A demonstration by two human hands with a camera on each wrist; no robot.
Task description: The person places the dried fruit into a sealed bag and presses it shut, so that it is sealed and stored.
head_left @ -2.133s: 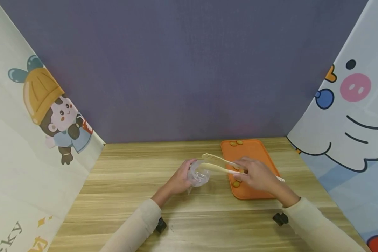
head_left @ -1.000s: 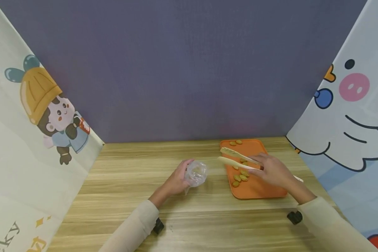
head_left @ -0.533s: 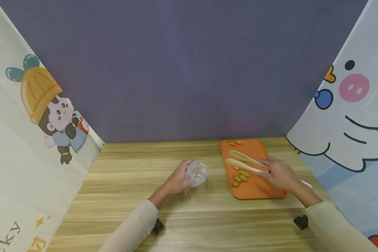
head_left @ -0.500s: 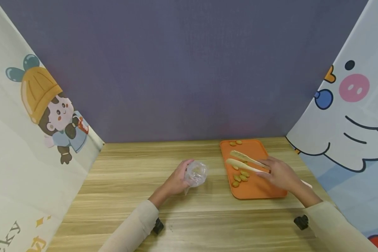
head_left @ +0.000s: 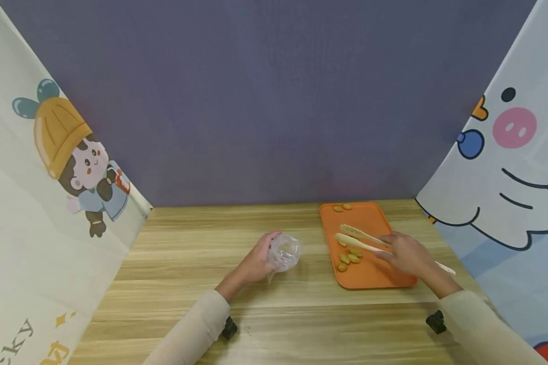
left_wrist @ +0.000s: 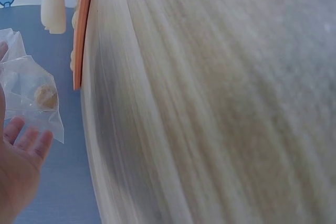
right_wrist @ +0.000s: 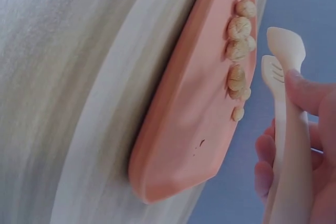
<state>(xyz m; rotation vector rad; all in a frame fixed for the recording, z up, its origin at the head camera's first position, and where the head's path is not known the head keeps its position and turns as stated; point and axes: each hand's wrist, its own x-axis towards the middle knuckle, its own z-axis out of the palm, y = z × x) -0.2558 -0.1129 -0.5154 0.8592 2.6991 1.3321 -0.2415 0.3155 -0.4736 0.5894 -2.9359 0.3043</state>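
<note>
In the head view my left hand (head_left: pixel 258 258) holds a clear plastic bag (head_left: pixel 285 253) with its mouth facing up, left of the orange tray (head_left: pixel 379 274). One roundish tan piece (left_wrist: pixel 46 97) shows inside the bag in the left wrist view. My right hand (head_left: pixel 406 256) grips pale cream tongs (head_left: pixel 358 244) whose spread tips hang over the tray's left half. Below and beside those tips lie several small oval yellow-brown pieces (head_left: pixel 344 258); the right wrist view shows these pieces (right_wrist: pixel 239 27) as wrinkled. Nothing is seen between the tong tips.
Two more oval pieces (head_left: pixel 342 207) lie at the tray's far left corner. The wood-grain table (head_left: pixel 187 253) ends at a dark grey-blue backdrop (head_left: pixel 274 101). Printed cloth walls (head_left: pixel 507 213) stand at both sides. Black wrist devices (head_left: pixel 436 322) hang under the sleeves.
My right hand has carried the tongs from over the bag rightward to above the tray, then lower, with the tips drawing closer together. My left hand and the bag stay nearly still.
</note>
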